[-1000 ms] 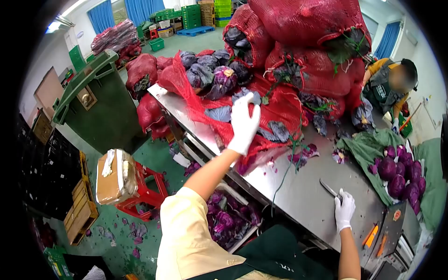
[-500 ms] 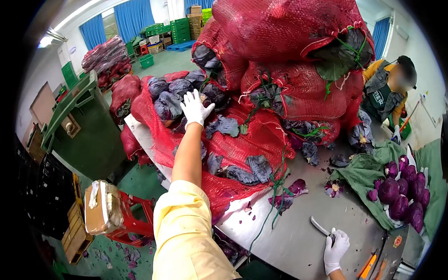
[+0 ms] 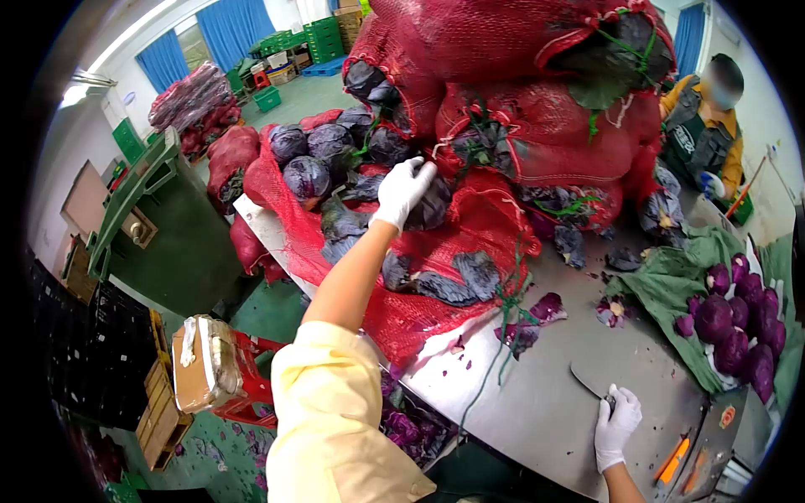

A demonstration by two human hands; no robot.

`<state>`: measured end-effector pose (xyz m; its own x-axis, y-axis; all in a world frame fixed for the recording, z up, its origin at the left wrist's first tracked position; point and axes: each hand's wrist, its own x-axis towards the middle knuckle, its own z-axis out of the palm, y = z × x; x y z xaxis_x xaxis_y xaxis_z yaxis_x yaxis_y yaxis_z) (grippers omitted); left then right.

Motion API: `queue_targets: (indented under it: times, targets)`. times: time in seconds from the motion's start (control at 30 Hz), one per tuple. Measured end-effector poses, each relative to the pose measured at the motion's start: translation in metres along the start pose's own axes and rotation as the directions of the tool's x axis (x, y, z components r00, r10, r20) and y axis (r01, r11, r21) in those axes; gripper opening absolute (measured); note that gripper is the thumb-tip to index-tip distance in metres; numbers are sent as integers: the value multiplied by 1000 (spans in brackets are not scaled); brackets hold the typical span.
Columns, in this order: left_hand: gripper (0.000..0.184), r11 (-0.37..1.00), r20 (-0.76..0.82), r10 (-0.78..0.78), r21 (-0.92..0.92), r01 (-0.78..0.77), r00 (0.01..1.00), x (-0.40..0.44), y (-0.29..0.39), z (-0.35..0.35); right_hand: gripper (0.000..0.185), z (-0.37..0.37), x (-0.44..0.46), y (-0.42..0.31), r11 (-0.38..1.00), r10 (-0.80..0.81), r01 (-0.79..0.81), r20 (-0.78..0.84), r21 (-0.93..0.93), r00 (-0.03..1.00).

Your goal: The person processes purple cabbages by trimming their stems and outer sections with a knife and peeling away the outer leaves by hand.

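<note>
My left hand (image 3: 402,194), in a white glove, reaches over the opened red mesh bag (image 3: 402,314) and rests on a dark purple cabbage (image 3: 432,207), its fingers curved over the near side. Other whole cabbages (image 3: 307,178) lie to the left in the mesh, with loose outer leaves (image 3: 444,287) in front. My right hand (image 3: 617,423), also gloved, is closed around the handle of a knife (image 3: 587,381) above the steel table (image 3: 537,411). The curved blade points up and to the left.
Full mesh bags (image 3: 545,142) are stacked behind. Peeled cabbages (image 3: 732,348) lie on green cloth (image 3: 671,285) at right, near an orange-handled knife (image 3: 673,461). A co-worker (image 3: 704,134) stands at back right. A green bin (image 3: 180,243) and red stool (image 3: 251,387) are left.
My left hand has moved right, from the cabbages at the left of the mesh to one near the stacked bags. The cabbages there have shifted. My right hand still holds the knife.
</note>
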<state>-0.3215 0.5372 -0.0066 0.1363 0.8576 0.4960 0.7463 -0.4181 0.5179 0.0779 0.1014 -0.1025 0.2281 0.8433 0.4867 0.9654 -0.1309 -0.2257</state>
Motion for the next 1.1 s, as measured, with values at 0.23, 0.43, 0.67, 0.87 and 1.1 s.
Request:
queue_targets:
  times: [0.23, 0.43, 0.67, 0.87, 1.1]
  targets:
    - [35, 864, -199, 185, -434, -255, 963, -117, 101, -44, 28, -5, -4, 6, 942, 189, -180, -5, 285, 982]
    - [52, 809, 365, 108, -573, 131, 925, -205, 143, 17, 25, -27, 39, -76, 32, 541, -565, 461, 825, 704]
    - [70, 740, 360, 243, -669, 67, 901, -311, 253, 13, 22, -18, 9, -74, -75, 643, -486, 415, 871, 644]
    - [60, 726, 410, 256, -680, 106, 875, -308, 284, 12, 34, -49, -1, -58, 238, 632, -478, 239, 846, 737]
    - [59, 940, 187, 240, -291, -180, 953, -333, 309, 10, 31, -106, -55, -67, 256, 407, -473, 350, 843, 844]
